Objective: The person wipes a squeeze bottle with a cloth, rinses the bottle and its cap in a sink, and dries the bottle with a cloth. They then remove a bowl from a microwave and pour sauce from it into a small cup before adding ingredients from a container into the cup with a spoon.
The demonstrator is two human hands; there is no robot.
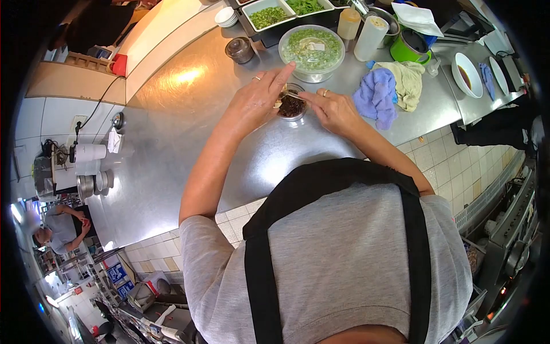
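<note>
A small round clear container [293, 108] with dark brown contents stands on the steel counter [172, 143]. My left hand [259, 103] is at its left edge, index finger stretched forward; some pale pieces show beside its fingertips, and what its other fingers hold is hidden. At the container's right side, my right hand [332, 112] pinches a thin light-coloured utensil that reaches over the dark contents. Just beyond both hands is a large lidded clear tub [312, 51] of chopped greens.
Behind stand trays of greens [267, 17], a brown lidded pot [239, 50] and squeeze bottles [371, 38]. To the right lie purple [375, 94] and yellowish cloths [404, 83], a green container [410, 47] and a white bowl [467, 75]. Another person [63, 229] is at far left.
</note>
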